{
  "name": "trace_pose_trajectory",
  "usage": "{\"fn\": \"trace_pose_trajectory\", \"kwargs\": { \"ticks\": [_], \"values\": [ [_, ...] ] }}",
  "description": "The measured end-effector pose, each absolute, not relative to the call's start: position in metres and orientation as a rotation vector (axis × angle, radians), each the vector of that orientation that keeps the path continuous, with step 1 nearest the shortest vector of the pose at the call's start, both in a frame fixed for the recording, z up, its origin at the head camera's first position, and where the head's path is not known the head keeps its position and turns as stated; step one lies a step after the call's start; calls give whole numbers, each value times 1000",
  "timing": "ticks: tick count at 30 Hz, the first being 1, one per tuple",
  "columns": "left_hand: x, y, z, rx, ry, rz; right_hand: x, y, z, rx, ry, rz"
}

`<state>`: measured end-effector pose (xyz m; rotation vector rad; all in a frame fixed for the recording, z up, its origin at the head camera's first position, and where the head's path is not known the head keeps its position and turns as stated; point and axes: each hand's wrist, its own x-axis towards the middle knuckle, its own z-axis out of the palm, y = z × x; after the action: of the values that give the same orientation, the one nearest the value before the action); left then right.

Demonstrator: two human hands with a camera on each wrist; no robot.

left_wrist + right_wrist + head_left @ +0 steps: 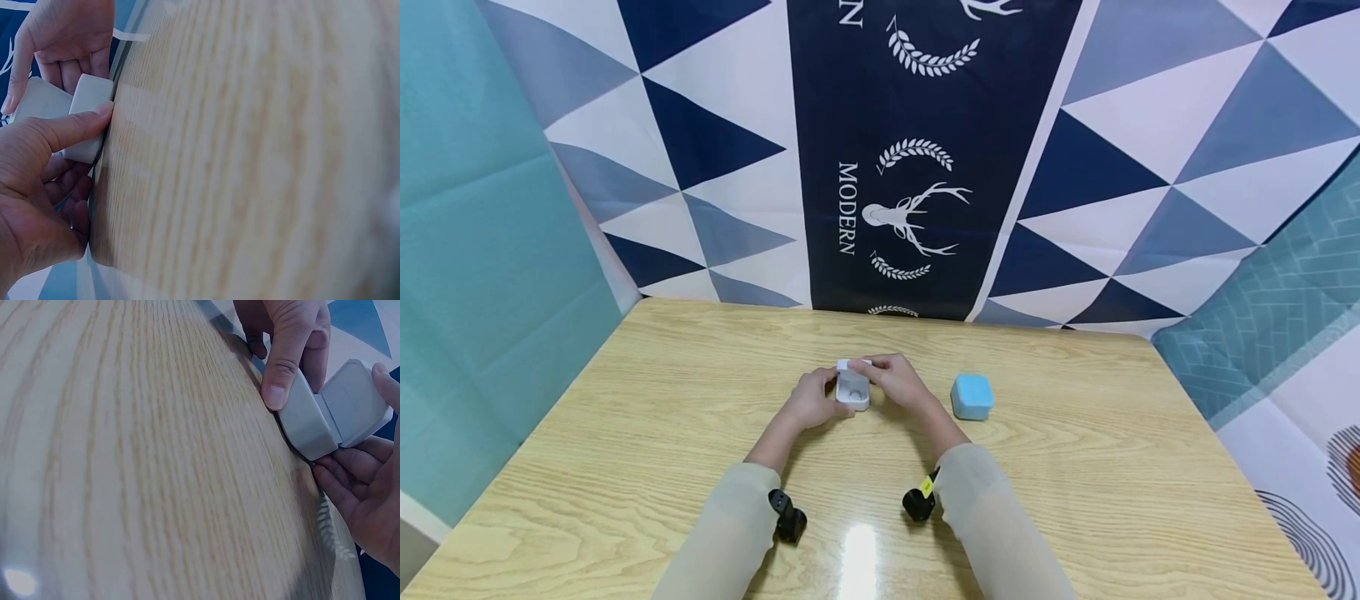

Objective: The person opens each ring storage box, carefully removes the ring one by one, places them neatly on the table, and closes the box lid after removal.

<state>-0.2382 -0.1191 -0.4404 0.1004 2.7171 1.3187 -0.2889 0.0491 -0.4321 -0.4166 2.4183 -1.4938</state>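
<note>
From the head view, I see the white ring box [853,385] held near the middle of the wood-grain table [1075,475], its hinged lid [854,380] raised and a small ring-like shape [855,396] (too tiny for me to be sure) inside. The left hand [812,402] grips it from the left, thumb at the front; the right hand [898,380] has its thumb on the lid. A light-blue rounded box [972,397] sits beside the right hand, apart from the white one. Behind hangs a patterned curtain [917,117] with deer heads.

On my left wrist feed, the left thumb lies across the front of the base [89,95], fingers curled around its side, so that grip is clamped on the box.

Through the right wrist camera, the right thumb touches the lid's edge while the curled fingers reach under near the hinge, holding the box between them.
</note>
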Motion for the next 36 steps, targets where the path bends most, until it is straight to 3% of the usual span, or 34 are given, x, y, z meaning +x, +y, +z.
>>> {"fn": "trace_pose_trajectory", "kwargs": {
  "ticks": [36],
  "values": [
    [-234, -118, -438, 90, 2725, 1321, -289, 48, -435, -361, 2417, -1518]
  ]
}}
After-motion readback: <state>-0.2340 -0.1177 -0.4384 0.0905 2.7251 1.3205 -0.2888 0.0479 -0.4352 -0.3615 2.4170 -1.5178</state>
